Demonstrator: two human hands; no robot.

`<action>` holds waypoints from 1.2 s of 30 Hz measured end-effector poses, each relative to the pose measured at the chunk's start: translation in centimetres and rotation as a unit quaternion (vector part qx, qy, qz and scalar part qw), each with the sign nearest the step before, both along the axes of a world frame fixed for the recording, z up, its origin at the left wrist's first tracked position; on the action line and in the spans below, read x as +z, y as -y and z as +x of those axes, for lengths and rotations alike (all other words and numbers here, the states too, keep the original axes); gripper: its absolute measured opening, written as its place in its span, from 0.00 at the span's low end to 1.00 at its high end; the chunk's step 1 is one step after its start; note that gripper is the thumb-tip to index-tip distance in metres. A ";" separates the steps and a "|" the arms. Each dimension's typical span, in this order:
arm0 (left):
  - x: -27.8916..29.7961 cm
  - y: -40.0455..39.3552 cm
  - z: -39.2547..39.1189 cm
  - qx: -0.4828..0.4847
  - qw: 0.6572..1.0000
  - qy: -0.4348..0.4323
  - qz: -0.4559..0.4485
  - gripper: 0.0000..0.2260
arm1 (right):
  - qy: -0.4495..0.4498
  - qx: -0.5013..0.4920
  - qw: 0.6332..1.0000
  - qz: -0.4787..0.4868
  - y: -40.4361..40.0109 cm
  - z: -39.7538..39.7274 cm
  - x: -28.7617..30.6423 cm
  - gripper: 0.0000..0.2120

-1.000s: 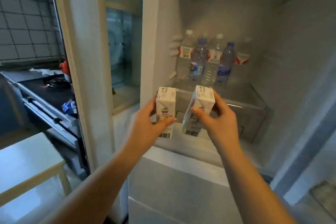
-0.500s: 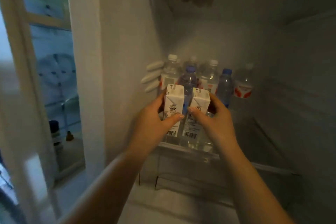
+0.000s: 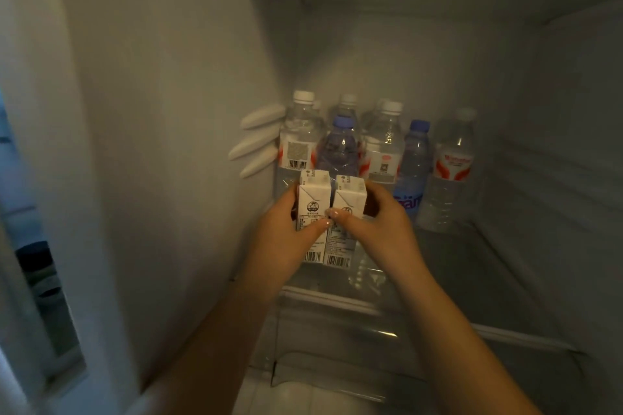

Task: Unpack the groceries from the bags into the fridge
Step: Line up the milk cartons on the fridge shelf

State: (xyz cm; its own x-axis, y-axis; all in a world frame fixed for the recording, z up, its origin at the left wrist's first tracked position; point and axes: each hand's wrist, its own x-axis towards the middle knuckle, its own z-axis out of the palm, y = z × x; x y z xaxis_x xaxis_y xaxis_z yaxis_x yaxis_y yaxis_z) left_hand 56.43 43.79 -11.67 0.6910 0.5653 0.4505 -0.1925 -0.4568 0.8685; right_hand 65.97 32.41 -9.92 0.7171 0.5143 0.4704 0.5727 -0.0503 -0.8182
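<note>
Two small white cartons stand upright side by side over the front of the fridge's glass shelf (image 3: 472, 280). My left hand (image 3: 279, 232) grips the left carton (image 3: 313, 199), thumb across its front. The right carton (image 3: 349, 202) is held by my right hand (image 3: 381, 222), thumb on its face and fingers behind it. The cartons touch each other, barcodes showing at their lower ends. I cannot tell whether they rest on the shelf.
Several water bottles (image 3: 384, 148) stand in rows at the back of the shelf, one with red label (image 3: 451, 168) at the right. White pegs (image 3: 256, 141) stick out of the left wall. A clear drawer (image 3: 371, 347) lies below the shelf.
Both hands have carried the cartons deeper into the fridge, up to the bottles, and brought them together and upright. My view has closed in on the shelf.
</note>
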 end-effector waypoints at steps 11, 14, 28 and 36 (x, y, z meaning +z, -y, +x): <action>-0.9 0.1 -0.2 -0.012 1.000 -0.006 0.006 0.24 | -0.020 0.038 0.998 -0.036 0.5 0.3 -0.6 0.23; -1.4 0.5 -0.9 -0.013 1.000 0.007 0.011 0.25 | -0.060 0.072 0.994 -0.060 1.0 0.5 -0.8 0.24; -4.0 3.1 -1.2 0.043 0.996 0.070 -0.015 0.28 | -0.125 0.074 0.989 -0.012 -0.2 0.2 -1.6 0.22; -2.7 1.3 0.0 0.081 0.993 0.081 -0.025 0.25 | -0.091 0.036 0.995 -0.012 -3.8 0.6 -1.7 0.18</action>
State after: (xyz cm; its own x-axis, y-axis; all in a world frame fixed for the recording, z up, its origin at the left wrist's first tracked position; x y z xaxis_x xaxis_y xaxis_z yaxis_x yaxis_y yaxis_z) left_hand 56.45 42.52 -14.41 0.5111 0.6869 0.5167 -0.2587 -0.4504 0.8545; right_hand 66.61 36.24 -11.61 0.7500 0.5769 0.3236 0.4189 -0.0357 -0.9073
